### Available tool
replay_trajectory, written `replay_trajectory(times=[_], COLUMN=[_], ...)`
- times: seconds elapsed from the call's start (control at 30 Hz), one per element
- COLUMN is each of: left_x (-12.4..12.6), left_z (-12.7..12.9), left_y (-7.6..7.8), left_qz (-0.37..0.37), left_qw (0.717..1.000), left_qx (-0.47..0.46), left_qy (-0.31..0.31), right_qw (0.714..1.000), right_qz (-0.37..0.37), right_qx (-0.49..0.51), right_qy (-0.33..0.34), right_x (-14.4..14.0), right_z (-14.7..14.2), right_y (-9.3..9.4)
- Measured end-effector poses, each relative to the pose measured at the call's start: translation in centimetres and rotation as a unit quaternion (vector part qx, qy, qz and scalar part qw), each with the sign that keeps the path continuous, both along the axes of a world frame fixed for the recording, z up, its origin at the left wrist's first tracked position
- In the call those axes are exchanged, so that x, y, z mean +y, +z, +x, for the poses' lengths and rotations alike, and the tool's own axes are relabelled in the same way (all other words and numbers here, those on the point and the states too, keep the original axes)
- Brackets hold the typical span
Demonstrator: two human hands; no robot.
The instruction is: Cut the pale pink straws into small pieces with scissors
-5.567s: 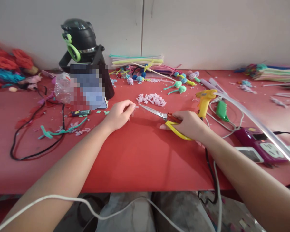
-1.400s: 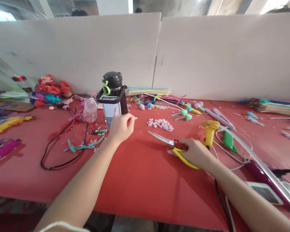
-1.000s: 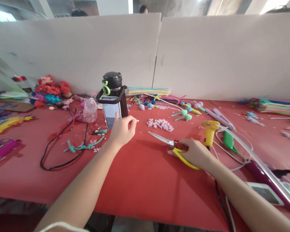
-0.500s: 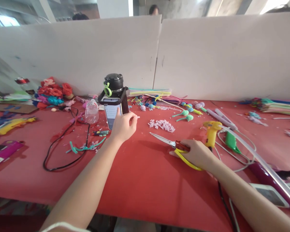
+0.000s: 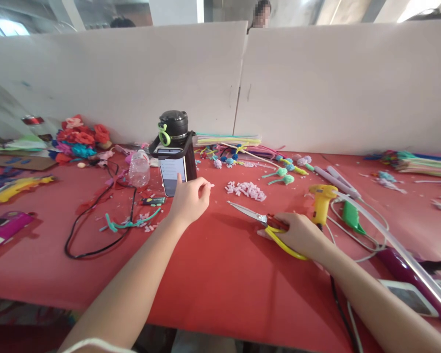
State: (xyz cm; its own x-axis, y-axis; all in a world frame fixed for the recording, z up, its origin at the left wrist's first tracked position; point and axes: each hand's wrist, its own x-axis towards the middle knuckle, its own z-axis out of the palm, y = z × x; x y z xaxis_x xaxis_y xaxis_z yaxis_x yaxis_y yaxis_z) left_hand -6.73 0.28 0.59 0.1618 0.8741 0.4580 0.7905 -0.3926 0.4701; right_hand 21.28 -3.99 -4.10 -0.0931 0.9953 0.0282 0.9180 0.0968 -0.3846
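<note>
My left hand is raised at a phone, which leans against a black bottle. One finger points at the lit screen; whether it touches cannot be made out. A short pink pipe cleaner piece pokes out from the pinch of thumb and finger. My right hand rests on the red table, gripping scissors with yellow and red handles, their blades closed and aimed left. Just beyond the blade tips lies a pile of cut pink pieces.
Beside my right hand stands a yellow glue gun with cords around it. Green pompom flowers and pipe cleaner bundles lie at the back. A clear plastic bottle and a looped black cable are leftward. A white partition stands behind.
My left hand has shifted slightly down and right, and the pointing finger sits lower on the phone screen. The right hand and scissors stay put. A person beyond the partition has moved right.
</note>
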Motion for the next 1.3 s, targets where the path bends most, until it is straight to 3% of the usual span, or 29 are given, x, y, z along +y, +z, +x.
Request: replay_trajectory(times=[0.83, 1.13, 1.3], left_x=[2.2, 0.0, 0.4], left_z=[-1.1, 0.1, -0.1], left_y=[-0.1, 0.2, -0.3], left_qz=[0.047, 0.027, 0.013], left_qw=[0.999, 0.999, 1.0], left_qx=[0.011, 0.004, 0.006], left_qy=[0.013, -0.017, -0.008], right_qw=[1.0, 1.0, 1.0], right_qz=[-0.015, -0.009, -0.024], right_qx=[-0.003, 0.003, -0.001], right_qy=[0.002, 0.004, -0.001], right_x=[0.0, 0.2, 0.1], right_z=[0.0, 0.0, -0.1], right_y=[0.0, -0.1, 0.2])
